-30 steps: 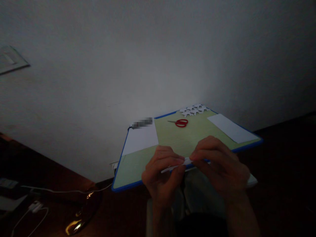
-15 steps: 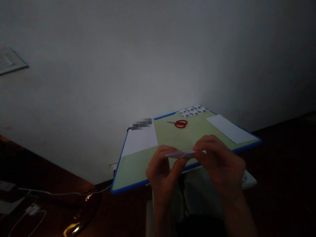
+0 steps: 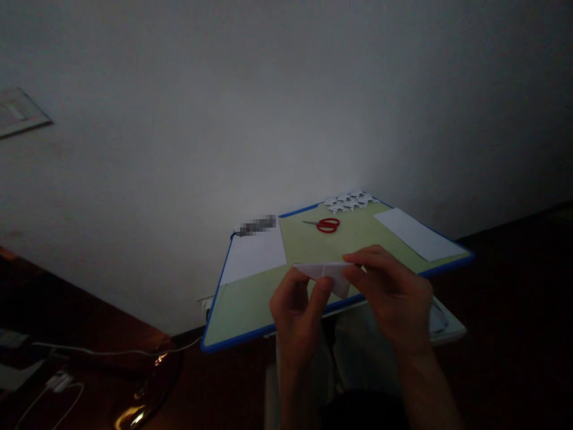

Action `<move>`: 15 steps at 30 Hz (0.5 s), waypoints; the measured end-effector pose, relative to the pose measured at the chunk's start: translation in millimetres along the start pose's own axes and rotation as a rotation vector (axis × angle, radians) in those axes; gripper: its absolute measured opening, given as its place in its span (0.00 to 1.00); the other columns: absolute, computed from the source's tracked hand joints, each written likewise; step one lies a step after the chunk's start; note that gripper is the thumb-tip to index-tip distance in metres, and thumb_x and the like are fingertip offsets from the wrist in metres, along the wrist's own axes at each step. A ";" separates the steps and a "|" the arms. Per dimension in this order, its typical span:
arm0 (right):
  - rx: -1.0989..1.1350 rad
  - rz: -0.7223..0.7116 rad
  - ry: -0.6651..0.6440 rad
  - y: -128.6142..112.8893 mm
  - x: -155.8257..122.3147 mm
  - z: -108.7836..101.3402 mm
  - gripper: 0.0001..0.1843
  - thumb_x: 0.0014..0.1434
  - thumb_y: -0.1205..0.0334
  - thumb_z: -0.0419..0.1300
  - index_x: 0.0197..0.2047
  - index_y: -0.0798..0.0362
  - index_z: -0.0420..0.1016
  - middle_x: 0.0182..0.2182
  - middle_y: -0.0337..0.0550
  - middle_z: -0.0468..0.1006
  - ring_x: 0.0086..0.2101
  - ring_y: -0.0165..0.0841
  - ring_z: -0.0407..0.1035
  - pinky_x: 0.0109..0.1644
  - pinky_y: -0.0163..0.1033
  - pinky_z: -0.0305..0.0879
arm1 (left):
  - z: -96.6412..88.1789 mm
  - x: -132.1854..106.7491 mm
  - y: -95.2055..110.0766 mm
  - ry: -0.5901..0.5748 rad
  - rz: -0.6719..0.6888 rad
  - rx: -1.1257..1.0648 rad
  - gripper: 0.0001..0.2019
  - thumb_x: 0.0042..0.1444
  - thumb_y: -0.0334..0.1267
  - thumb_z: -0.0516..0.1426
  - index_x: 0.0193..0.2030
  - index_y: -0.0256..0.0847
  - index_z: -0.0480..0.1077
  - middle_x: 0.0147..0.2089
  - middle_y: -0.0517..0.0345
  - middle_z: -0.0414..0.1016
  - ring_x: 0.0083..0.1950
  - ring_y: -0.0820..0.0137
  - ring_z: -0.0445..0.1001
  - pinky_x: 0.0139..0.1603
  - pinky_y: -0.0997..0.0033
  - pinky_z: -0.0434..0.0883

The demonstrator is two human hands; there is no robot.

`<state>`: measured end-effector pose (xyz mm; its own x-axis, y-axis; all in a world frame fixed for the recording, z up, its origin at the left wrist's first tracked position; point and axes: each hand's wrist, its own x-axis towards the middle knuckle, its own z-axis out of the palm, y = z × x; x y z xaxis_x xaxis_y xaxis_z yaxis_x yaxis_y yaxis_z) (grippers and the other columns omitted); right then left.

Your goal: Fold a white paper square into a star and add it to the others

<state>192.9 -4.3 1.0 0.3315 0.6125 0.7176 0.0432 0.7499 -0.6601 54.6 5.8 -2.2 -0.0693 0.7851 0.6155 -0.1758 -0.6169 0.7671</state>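
A small folded piece of white paper (image 3: 333, 273), roughly triangular with a crease down it, is held up above the near edge of the table. My left hand (image 3: 298, 310) is closed on its left side, the thumb pressed against the face towards me. On the right end, my right hand (image 3: 394, 292) pinches the paper between thumb and fingers. Beyond the hands, red-handled scissors (image 3: 328, 225) lie on the green tabletop (image 3: 308, 239), blades pointing left.
Several folded white paper pieces (image 3: 350, 202) sit in rows at the far corner. White sheets lie on the left (image 3: 257, 254) and right (image 3: 418, 234) of the table. A wall (image 3: 277, 119) rises behind. A white cable (image 3: 120, 352) runs at lower left.
The folded paper has tilted from nearly edge-on to showing its face with a point hanging down. My right hand has shifted slightly left.
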 end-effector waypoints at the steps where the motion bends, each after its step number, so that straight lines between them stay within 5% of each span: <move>1: -0.005 0.008 0.017 0.9 -0.1 -0.3 0.09 0.63 0.69 0.71 0.44 0.44 0.86 0.36 0.38 0.82 0.36 0.33 0.77 0.36 0.36 0.73 | -1.0 0.2 -0.6 -0.018 -0.043 -0.016 0.08 0.61 0.42 0.70 0.42 0.42 0.82 0.41 0.53 0.84 0.43 0.65 0.81 0.47 0.67 0.77; 8: -0.063 -0.018 -0.020 8.1 1.7 -5.9 0.10 0.62 0.67 0.73 0.45 0.44 0.87 0.36 0.38 0.85 0.35 0.33 0.77 0.34 0.37 0.71 | -12.8 2.9 -3.3 -0.123 -0.176 0.054 0.08 0.60 0.41 0.71 0.38 0.39 0.82 0.37 0.54 0.83 0.41 0.65 0.80 0.46 0.68 0.75; 12: 0.028 -0.063 -0.125 8.0 1.3 -5.6 0.22 0.63 0.66 0.73 0.59 0.41 0.82 0.43 0.39 0.84 0.44 0.35 0.77 0.49 0.42 0.75 | -10.7 4.0 -9.8 0.000 -0.171 -0.022 0.13 0.59 0.46 0.71 0.44 0.39 0.83 0.43 0.49 0.85 0.46 0.62 0.82 0.49 0.65 0.77; 15: -0.012 -0.050 -0.228 4.9 0.6 -3.2 0.24 0.64 0.67 0.72 0.61 0.41 0.79 0.48 0.40 0.84 0.47 0.36 0.77 0.54 0.44 0.74 | -7.4 3.9 -17.8 0.107 -0.121 -0.096 0.12 0.59 0.45 0.72 0.40 0.39 0.81 0.38 0.55 0.82 0.40 0.67 0.80 0.43 0.71 0.76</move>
<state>196.4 -1.0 -2.5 0.1076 0.6164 0.7800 0.0661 0.7784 -0.6243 50.3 20.3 -14.8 -0.1449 0.8580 0.4928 -0.2819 -0.5132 0.8106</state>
